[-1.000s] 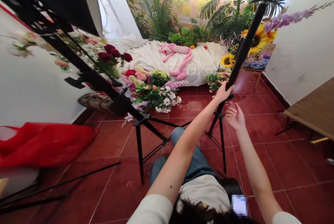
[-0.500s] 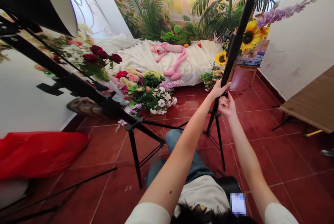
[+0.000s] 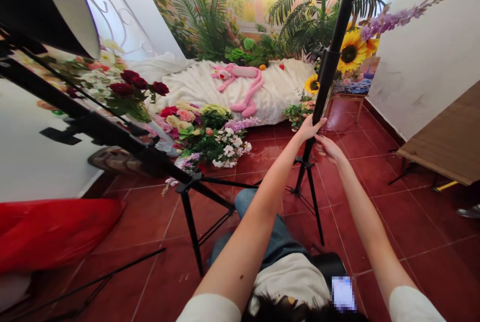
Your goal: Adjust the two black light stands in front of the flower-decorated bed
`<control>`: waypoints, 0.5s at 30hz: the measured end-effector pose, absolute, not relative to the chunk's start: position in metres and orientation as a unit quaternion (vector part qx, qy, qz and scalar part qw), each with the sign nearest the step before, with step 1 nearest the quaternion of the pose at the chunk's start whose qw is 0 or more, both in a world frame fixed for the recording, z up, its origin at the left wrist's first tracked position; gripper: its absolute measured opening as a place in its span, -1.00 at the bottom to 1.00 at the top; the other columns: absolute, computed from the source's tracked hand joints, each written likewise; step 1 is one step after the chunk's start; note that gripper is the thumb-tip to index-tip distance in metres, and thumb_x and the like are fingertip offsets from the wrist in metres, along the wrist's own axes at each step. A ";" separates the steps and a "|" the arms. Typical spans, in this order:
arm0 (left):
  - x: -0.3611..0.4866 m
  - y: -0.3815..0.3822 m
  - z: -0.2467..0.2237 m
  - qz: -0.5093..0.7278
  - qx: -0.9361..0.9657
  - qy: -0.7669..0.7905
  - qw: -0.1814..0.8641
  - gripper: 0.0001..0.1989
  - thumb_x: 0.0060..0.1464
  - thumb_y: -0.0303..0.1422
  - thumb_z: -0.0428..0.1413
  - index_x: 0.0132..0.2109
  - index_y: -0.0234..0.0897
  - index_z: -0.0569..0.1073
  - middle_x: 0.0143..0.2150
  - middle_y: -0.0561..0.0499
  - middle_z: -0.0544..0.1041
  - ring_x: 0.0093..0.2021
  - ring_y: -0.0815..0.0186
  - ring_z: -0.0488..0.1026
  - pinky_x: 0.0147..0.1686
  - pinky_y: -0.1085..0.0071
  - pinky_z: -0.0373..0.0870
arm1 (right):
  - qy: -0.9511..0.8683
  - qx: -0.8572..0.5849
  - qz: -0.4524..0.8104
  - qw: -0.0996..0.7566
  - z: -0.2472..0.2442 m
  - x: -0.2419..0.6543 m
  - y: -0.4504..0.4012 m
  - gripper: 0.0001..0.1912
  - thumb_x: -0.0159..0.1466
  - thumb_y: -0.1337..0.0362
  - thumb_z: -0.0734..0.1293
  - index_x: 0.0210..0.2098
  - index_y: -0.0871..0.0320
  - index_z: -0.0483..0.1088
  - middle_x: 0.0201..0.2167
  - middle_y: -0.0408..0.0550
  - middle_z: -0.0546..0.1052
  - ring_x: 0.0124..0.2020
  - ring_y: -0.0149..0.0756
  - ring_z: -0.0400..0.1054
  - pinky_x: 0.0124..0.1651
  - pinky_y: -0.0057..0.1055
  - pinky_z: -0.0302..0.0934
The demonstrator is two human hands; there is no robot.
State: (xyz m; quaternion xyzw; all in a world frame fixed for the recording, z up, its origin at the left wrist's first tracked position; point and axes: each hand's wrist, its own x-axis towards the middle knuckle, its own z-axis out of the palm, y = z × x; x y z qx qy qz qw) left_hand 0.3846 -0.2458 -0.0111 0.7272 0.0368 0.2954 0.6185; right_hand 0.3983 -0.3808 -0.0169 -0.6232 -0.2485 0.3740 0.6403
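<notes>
A black light stand (image 3: pixel 328 74) rises in front of me, leaning to the right in the view, its legs on the tiled floor. My left hand (image 3: pixel 310 128) is wrapped round its pole just above the leg section. Slightly lower and to the right, my right hand (image 3: pixel 328 149) is closed, its thumb and fingertips pinched at the side of the pole where the tightening knob sits. The knob itself is mostly hidden by the fingers.
At left, a second black stand (image 3: pixel 112 132) slants across with a large lamp shade (image 3: pixel 56 7). Artificial flowers (image 3: pixel 210 137) and a pink plush toy (image 3: pixel 243 74) on white cloth (image 3: pixel 281 97) lie ahead. A brown board (image 3: pixel 446 137) stands right, a red cloth (image 3: pixel 56 232) left.
The fingers of my right hand have turned and uncurled somewhat at the knob. My left hand keeps its hold on the pole. The view has shifted slightly.
</notes>
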 end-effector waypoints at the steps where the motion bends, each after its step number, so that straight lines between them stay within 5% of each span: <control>1: 0.385 -0.245 -0.011 0.296 0.730 0.035 0.615 -0.54 0.01 0.06 0.24 -0.38 -0.23 0.32 -0.50 0.11 0.34 -0.47 0.42 0.29 -0.38 0.40 0.38 | -0.279 -0.689 0.301 0.597 -0.013 0.400 -0.383 -0.57 0.21 0.13 0.42 -0.53 0.07 0.07 -0.69 -0.34 -0.02 -0.62 -0.49 -0.20 -0.56 -0.49 -0.25; 4: 0.386 -0.245 -0.012 0.299 0.739 0.027 0.603 -0.49 -0.02 0.12 0.23 -0.42 -0.23 0.31 -0.51 0.10 0.34 -0.47 0.42 0.29 -0.41 0.42 0.36 | -0.382 -0.825 0.059 0.413 0.000 0.401 -0.392 -0.66 0.14 0.38 0.35 -0.59 0.12 0.07 -0.66 -0.22 0.12 -0.55 -0.44 -0.05 -0.44 -0.40 -0.23; 7: 0.388 -0.244 -0.014 0.305 0.739 0.019 0.600 -0.47 -0.02 0.14 0.22 -0.42 -0.24 0.30 -0.50 0.11 0.33 -0.47 0.43 0.30 -0.41 0.42 0.37 | -0.458 -0.838 -0.057 0.291 0.015 0.399 -0.402 -0.72 0.11 0.46 0.26 -0.60 0.13 0.07 -0.61 -0.15 0.22 -0.51 -0.40 0.02 -0.40 -0.37 -0.22; 11: 0.391 -0.244 -0.016 0.312 0.721 0.018 0.618 -0.51 -0.02 0.10 0.25 -0.40 -0.23 0.31 -0.50 0.11 0.32 -0.48 0.43 0.30 -0.40 0.41 0.39 | -0.481 -0.794 -0.147 0.341 0.050 0.405 -0.404 -0.81 0.20 0.39 0.28 -0.49 0.10 0.19 -0.49 -0.11 0.33 -0.41 -0.34 0.18 -0.31 -0.39 0.07; 13: 0.391 -0.244 -0.017 0.312 0.714 0.022 0.627 -0.53 -0.02 0.07 0.27 -0.39 -0.23 0.32 -0.51 0.12 0.31 -0.50 0.43 0.29 -0.42 0.40 0.39 | -0.480 -0.753 -0.205 0.401 0.077 0.412 -0.393 -0.88 0.24 0.30 0.35 -0.26 0.12 0.30 -0.29 -0.05 0.41 -0.27 -0.30 0.27 -0.15 -0.33 0.22; 15: 0.390 -0.245 -0.016 0.304 0.712 0.031 0.632 -0.55 -0.01 0.04 0.27 -0.38 -0.22 0.33 -0.52 0.12 0.32 -0.51 0.43 0.28 -0.44 0.40 0.38 | -0.492 -0.704 -0.256 0.443 0.109 0.422 -0.376 -0.47 0.20 0.19 0.45 0.07 0.16 0.22 0.01 0.08 0.37 -0.05 -0.22 0.30 0.04 -0.21 0.29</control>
